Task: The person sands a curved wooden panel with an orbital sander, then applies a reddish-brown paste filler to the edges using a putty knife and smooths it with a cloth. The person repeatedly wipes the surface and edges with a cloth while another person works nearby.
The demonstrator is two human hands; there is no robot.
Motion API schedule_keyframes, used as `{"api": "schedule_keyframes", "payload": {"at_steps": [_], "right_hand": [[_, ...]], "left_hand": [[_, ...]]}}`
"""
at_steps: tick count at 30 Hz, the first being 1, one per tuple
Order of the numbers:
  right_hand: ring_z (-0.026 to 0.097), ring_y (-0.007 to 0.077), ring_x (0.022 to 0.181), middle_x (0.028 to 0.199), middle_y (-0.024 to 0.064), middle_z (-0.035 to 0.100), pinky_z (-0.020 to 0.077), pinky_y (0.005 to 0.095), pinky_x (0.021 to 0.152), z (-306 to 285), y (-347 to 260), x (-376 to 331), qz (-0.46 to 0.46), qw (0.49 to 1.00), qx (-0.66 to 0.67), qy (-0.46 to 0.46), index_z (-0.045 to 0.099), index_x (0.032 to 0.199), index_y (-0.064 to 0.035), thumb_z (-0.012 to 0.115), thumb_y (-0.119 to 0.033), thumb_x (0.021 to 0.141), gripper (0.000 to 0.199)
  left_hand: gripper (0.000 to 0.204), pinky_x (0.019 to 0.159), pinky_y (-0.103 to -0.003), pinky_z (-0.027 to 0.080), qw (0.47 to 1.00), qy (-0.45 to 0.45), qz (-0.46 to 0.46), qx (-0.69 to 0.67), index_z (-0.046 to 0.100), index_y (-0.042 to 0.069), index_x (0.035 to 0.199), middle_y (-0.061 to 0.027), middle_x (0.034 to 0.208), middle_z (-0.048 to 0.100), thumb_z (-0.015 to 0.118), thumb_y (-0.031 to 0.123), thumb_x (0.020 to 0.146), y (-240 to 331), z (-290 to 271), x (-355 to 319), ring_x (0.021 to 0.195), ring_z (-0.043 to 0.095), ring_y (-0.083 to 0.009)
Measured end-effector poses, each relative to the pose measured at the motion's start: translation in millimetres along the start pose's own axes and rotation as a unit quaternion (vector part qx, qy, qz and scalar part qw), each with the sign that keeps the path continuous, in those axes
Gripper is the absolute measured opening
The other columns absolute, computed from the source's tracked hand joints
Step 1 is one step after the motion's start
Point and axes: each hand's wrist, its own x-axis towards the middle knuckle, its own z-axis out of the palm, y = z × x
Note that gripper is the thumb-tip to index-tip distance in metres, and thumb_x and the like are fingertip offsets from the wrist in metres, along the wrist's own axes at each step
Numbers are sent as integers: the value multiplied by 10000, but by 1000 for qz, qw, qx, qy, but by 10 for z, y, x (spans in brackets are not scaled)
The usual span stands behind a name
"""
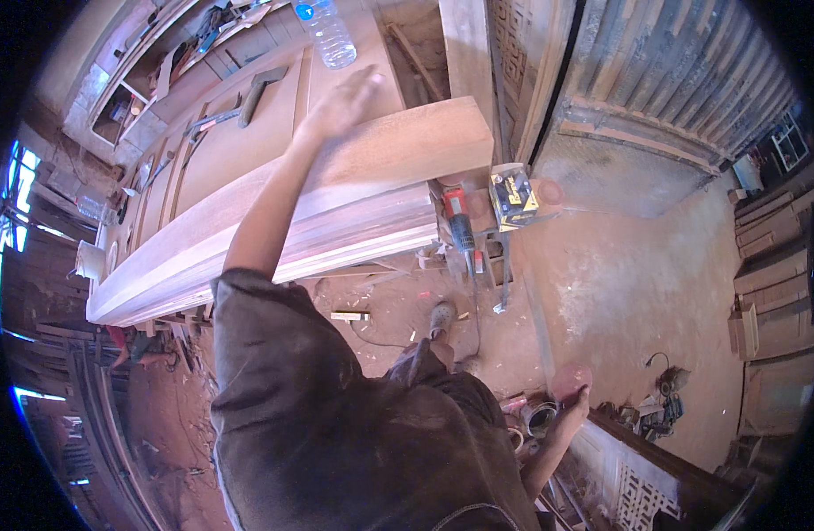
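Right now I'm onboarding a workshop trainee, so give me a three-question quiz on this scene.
1. True or false: the left hand rests flat and open on the long wooden plank.
2. What stands at the far end of the workbench? A) plastic water bottle B) paint can C) lamp
3. Fill in: the right hand hangs low, above the dusty ____.

Key: 1 true; 2 A; 3 floor
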Motion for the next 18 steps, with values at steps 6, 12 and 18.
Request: {"api": "schedule_keyframes", "payload": {"at_steps": [6,12,18], "right_hand": [[545,243,1152,1318,119,546,454,376,903,842,-257,401,17,998,-19,-65,492,1352,29,513,-400,992,561],[507,282,1233,1370,155,496,448,432,977,1400,-515,743,-23,998,-24,-53,450,1384,37,518,-414,987,604],[471,295,1281,1416,174,452,459,434,1000,1924,-567,812,15,998,-62,-17,413,1416,36,522,-411,989,628]], "left_hand": [[732,1167,-426,245,964,-153,190,103,386,36,1450,-223,1488,385,294,597,989,182,409,-116,1391,342,-383],[709,1177,-416,224,985,-109,-61,117,405,75,1453,-225,1490,381,345,597,978,-761,-511,19,1426,288,-359],[736,1180,-490,175,962,-191,158,115,364,60,1476,-152,1545,325,483,554,943,-212,-243,-715,1455,232,-336]]}}
